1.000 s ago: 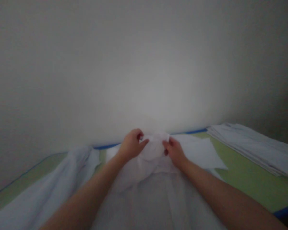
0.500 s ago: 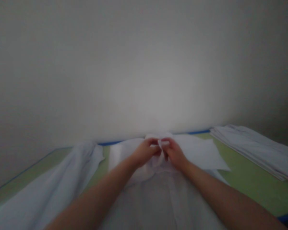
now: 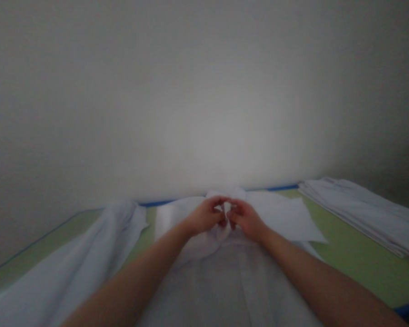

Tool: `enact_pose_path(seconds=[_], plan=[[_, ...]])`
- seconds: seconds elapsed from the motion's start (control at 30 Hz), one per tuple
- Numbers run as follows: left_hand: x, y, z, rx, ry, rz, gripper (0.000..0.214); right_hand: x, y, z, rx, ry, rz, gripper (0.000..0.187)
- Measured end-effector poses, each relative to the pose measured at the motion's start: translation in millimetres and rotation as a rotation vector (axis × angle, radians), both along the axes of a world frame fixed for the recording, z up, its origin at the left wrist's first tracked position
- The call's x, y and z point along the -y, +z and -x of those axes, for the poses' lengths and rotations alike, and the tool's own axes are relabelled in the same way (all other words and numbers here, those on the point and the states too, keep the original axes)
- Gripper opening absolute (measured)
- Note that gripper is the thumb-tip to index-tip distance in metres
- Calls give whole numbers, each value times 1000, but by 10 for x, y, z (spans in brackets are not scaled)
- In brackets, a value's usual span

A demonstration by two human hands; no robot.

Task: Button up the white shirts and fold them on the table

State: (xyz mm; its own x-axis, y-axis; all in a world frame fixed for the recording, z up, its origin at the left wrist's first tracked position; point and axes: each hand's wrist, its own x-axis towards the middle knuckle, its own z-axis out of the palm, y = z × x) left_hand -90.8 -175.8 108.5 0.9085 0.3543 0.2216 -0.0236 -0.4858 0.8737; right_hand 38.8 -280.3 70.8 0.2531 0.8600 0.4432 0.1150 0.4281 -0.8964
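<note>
A thin white garment [image 3: 221, 281], which looks like a shirt, lies spread on the green tabletop between my forearms. Near its far end, my left hand [image 3: 209, 215] is closed in a pinch on the cloth. My right hand [image 3: 244, 218] pinches the same part from the other side, its fingertips almost meeting those of the left. A narrow fold of cloth shows between the two hands. The exact edge or fastening under the fingertips is too blurred to make out.
Draped white cloth [image 3: 88, 259] lies on the left of the green table [image 3: 357, 254]. A folded stack of white fabric [image 3: 364, 209] rests at the right. Flat white cloth [image 3: 286, 218] extends beyond my right hand. A plain wall [image 3: 204, 100] rises behind the blue table edge.
My fingertips have shifted slightly, and the strip of cloth that stood up between them now sits lower and shows less. The arms and surrounding fabric stay in place.
</note>
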Motion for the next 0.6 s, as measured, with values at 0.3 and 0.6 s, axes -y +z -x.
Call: enact_pose_path(seconds=[0.3, 0.6], plan=[[-216, 163, 124, -68, 62, -318, 19, -3, 62, -54, 126, -90, -8, 29], [-151, 275, 168, -83, 39, -180, 36, -20, 76, -137, 199, -403, -114, 25]])
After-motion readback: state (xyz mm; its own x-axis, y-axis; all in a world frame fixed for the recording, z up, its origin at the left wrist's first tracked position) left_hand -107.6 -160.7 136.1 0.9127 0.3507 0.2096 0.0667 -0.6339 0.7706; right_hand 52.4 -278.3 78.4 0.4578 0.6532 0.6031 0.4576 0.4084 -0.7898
